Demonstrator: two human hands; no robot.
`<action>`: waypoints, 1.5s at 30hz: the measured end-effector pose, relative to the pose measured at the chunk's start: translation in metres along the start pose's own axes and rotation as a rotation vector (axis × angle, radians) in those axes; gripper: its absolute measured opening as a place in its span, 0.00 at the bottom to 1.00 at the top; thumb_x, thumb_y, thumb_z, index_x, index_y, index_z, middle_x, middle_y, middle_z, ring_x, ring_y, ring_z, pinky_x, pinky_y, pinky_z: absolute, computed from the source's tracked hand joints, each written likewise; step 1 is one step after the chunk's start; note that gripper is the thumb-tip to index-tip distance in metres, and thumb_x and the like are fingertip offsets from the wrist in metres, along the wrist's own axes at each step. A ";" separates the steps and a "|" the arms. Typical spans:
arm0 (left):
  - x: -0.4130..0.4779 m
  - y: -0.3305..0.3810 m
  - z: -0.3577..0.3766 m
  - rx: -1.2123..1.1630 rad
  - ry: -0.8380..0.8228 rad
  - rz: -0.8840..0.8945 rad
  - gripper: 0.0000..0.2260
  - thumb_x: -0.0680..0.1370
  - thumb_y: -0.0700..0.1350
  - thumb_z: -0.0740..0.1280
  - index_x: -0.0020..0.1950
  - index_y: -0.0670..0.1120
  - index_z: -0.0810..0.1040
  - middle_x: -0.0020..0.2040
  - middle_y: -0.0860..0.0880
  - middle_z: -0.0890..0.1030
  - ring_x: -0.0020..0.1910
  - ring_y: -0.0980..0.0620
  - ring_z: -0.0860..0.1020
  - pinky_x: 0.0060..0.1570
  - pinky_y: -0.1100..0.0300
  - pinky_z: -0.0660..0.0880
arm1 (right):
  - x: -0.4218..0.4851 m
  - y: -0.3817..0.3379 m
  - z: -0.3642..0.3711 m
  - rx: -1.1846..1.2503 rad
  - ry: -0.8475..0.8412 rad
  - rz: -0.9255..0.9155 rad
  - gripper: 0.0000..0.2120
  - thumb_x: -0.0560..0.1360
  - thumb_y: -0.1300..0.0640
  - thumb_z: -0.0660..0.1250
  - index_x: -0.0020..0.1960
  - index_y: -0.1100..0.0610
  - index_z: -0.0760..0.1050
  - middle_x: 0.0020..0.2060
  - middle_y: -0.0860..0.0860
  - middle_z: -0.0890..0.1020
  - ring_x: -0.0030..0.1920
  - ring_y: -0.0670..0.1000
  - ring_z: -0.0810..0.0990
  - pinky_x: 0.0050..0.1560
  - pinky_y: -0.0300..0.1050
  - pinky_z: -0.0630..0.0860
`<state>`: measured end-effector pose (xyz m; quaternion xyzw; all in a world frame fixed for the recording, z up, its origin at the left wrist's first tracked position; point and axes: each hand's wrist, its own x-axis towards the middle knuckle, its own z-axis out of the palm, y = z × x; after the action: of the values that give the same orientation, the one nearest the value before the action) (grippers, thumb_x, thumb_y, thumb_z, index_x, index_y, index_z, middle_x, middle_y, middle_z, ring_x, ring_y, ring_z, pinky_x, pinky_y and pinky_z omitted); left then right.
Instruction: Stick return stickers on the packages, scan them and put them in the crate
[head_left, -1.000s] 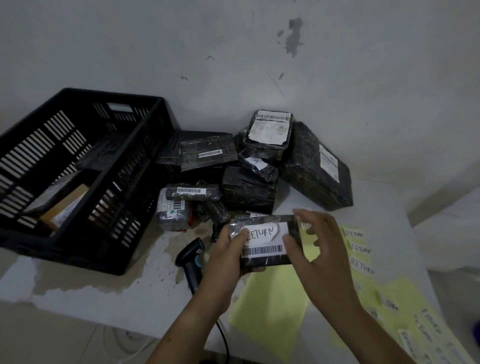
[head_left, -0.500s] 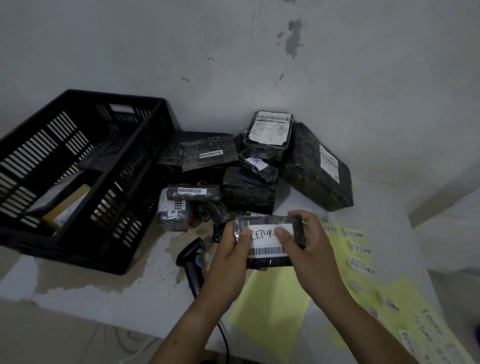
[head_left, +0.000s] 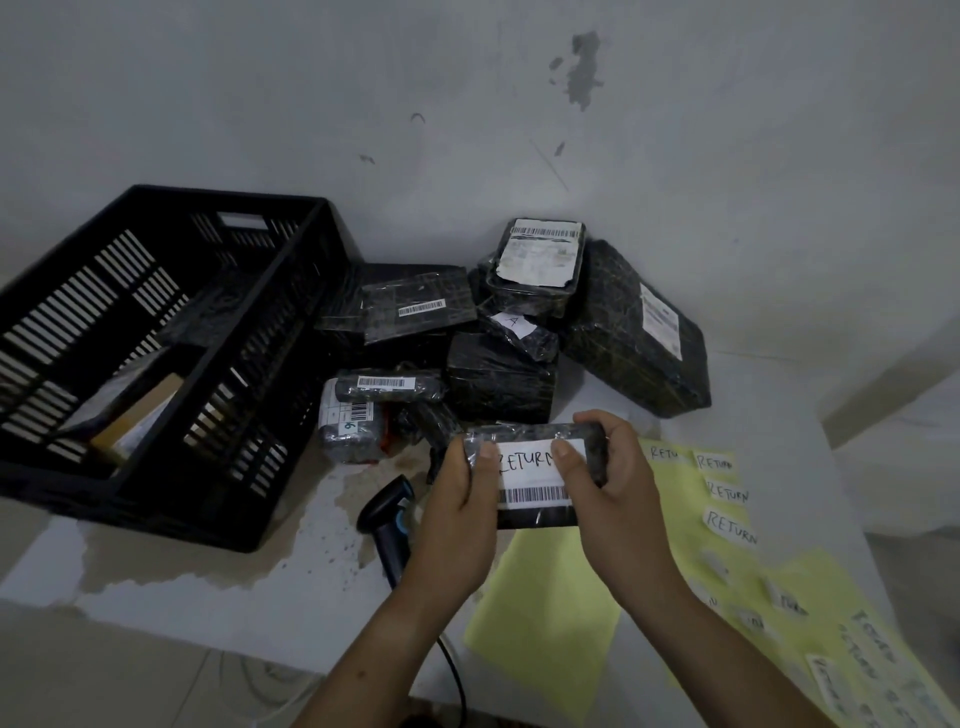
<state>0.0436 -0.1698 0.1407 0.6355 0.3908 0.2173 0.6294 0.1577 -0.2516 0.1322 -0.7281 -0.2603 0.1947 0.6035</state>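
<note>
I hold a small black wrapped package above the table with both hands. A white RETURN sticker lies on its top face, above a barcode label. My left hand grips the package's left end, its thumb on the sticker's left edge. My right hand grips the right end, thumb pressing the sticker's right side. A black barcode scanner lies on the table just left of my left hand. The black slatted crate stands at the left with a few parcels inside.
A pile of black wrapped packages sits against the wall behind my hands. Yellow backing sheets with more RETURN stickers lie at the right. The scanner's cable runs off the table's front edge.
My right hand moved in from the sticker's corner to grip the package's right end, and both thumbs came down onto the sticker. The package stayed at about the same height.
</note>
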 end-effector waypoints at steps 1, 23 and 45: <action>0.000 0.001 -0.002 -0.013 0.005 -0.038 0.16 0.84 0.59 0.55 0.69 0.58 0.69 0.62 0.62 0.74 0.53 0.70 0.72 0.53 0.72 0.67 | 0.000 0.000 0.002 0.002 -0.009 0.000 0.08 0.80 0.54 0.65 0.57 0.45 0.72 0.45 0.48 0.79 0.43 0.46 0.79 0.40 0.40 0.78; 0.054 0.009 -0.232 0.429 0.152 0.394 0.08 0.84 0.50 0.60 0.56 0.53 0.78 0.46 0.58 0.82 0.46 0.57 0.81 0.44 0.68 0.74 | 0.022 -0.044 0.136 0.225 -0.112 0.215 0.09 0.82 0.55 0.61 0.57 0.43 0.75 0.46 0.41 0.82 0.47 0.45 0.82 0.49 0.50 0.82; 0.061 -0.074 -0.421 1.035 0.520 0.282 0.23 0.81 0.53 0.57 0.73 0.49 0.76 0.74 0.49 0.75 0.77 0.42 0.66 0.75 0.41 0.61 | 0.130 -0.115 0.436 -0.709 -1.101 -0.391 0.12 0.81 0.59 0.59 0.60 0.47 0.74 0.53 0.50 0.79 0.44 0.54 0.80 0.45 0.53 0.78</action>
<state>-0.2597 0.1356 0.1033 0.8314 0.4989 0.2286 0.0869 -0.0165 0.1830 0.1634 -0.6162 -0.7042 0.3270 0.1322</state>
